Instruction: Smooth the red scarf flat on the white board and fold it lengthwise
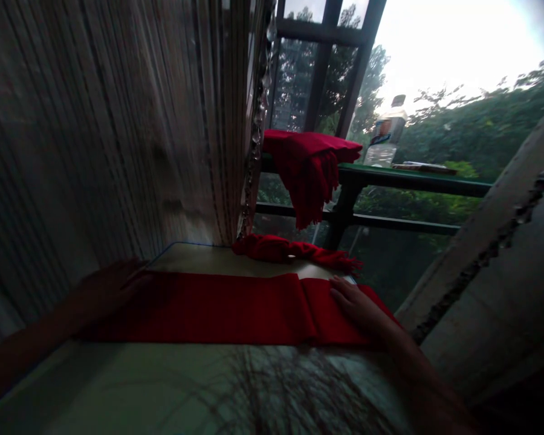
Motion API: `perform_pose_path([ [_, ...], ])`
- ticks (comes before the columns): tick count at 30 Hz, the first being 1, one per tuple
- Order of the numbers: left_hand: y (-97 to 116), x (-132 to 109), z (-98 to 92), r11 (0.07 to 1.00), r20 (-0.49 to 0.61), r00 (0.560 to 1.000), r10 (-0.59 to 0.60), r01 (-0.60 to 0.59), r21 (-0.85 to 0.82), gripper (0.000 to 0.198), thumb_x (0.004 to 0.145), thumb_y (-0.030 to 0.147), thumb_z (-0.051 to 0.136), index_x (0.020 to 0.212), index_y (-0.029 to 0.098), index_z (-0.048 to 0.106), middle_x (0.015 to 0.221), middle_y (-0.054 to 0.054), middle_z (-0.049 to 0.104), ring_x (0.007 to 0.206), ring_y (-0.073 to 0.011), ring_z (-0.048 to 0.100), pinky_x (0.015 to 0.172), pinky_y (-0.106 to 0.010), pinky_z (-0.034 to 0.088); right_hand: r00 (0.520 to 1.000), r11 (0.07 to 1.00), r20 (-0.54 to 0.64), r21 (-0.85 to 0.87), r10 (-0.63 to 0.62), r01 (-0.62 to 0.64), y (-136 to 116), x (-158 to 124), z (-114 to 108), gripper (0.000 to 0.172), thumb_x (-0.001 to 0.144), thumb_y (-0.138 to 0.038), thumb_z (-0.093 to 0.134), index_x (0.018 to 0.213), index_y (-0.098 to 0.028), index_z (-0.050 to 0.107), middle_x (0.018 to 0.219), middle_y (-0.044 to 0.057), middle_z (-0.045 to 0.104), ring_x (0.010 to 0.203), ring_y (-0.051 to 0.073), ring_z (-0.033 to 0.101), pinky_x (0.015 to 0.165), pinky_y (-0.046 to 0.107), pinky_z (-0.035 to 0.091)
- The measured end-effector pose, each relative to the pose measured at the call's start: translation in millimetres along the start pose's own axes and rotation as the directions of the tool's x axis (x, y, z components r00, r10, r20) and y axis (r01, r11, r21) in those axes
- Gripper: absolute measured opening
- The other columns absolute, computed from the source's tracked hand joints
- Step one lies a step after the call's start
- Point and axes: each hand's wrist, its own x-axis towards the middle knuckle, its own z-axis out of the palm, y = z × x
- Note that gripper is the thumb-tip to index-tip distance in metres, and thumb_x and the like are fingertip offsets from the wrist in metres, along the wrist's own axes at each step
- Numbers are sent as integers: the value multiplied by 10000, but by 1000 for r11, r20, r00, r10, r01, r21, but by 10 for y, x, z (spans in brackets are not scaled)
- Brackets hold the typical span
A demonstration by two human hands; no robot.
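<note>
A long red scarf point(217, 308) lies spread flat across a pale table point(199, 257). My left hand point(111, 284) rests flat on the scarf's left end, fingers stretched out. My right hand point(356, 305) lies flat on the right part, just beyond a fold line in the cloth. Behind the flat scarf, a second red scarf point(294, 249) lies bunched at the table's far edge, fringe to the right. Neither hand grips anything.
A third red scarf point(310, 163) hangs folded over a green railing point(412, 180), beside a plastic bottle point(385, 139). A string curtain point(118, 133) hangs on the left. A concrete ledge point(494, 284) slants along the right. Trees show outside.
</note>
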Motion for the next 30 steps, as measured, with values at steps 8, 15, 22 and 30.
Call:
perform_pose_path([
  [8, 1388, 188, 89, 982, 287, 947, 142, -97, -165, 788, 1015, 771, 257, 1669, 330, 254, 1752, -27, 150, 1621, -370, 74, 1258, -669, 39, 998, 993, 25, -98, -60, 63, 129, 64, 37, 602, 1037, -491, 374, 1530, -183, 526, 1674, 168, 408, 1585, 312, 287, 1289, 563, 177],
  [15, 791, 70, 113, 994, 301, 951, 72, -44, -98, 788, 1016, 769, 249, 1677, 347, 180, 1753, -16, 102, 1622, -363, 72, 1255, -677, 26, 991, 993, 115, -91, -61, 72, 260, 87, 156, 697, 1014, -609, 275, 1556, -219, 478, 1683, 112, 406, 1594, 276, 254, 1301, 526, 220],
  [22, 554, 2, 98, 995, 267, 958, 100, -94, -38, 735, 1052, 687, 264, 1682, 316, 194, 1751, -26, 153, 1619, -332, 135, 1276, -607, 61, 987, 994, 161, -105, -10, 28, 275, 71, 112, 767, 1012, -659, 219, 1598, -202, 411, 1721, 116, 322, 1604, 256, 206, 1311, 496, 191],
  [30, 587, 236, -71, 982, 204, 978, 45, -5, -191, 711, 1014, 636, 359, 1572, 209, 471, 1674, -136, 379, 1556, -424, 290, 1233, -655, 187, 982, 991, 189, -134, 1, 25, 237, 79, 71, 784, 1015, -667, 206, 1612, -196, 396, 1715, 113, 335, 1602, 261, 213, 1308, 501, 201],
])
